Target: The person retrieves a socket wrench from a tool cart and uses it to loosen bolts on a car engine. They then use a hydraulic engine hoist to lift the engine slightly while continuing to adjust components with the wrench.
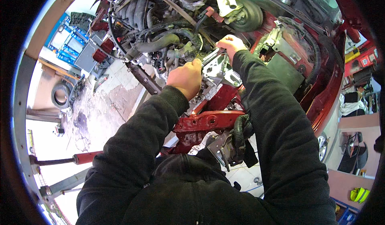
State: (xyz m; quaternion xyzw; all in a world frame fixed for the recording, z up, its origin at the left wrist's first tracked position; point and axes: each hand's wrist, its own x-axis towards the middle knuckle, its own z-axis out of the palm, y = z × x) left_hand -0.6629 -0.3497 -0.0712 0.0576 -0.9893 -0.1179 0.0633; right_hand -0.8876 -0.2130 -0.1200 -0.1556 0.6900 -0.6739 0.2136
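Evidently both hands are at work in the engine bay of a red car, in the upper middle of the frame. The left hand is curled, its thumb side up, just beside a thin yellow wire; whether its fingers grasp the wire, I cannot tell. The right hand, farther up and to the right, has bent fingers near the end of a dark bar; whether they are closed on it is likewise unclear. A silver metal part lies between and below the hands. A thick hose runs left of them, and a round black drum sits above the right hand. Nearer the frame's center stretches a red crossbar. A tire stands at far left.
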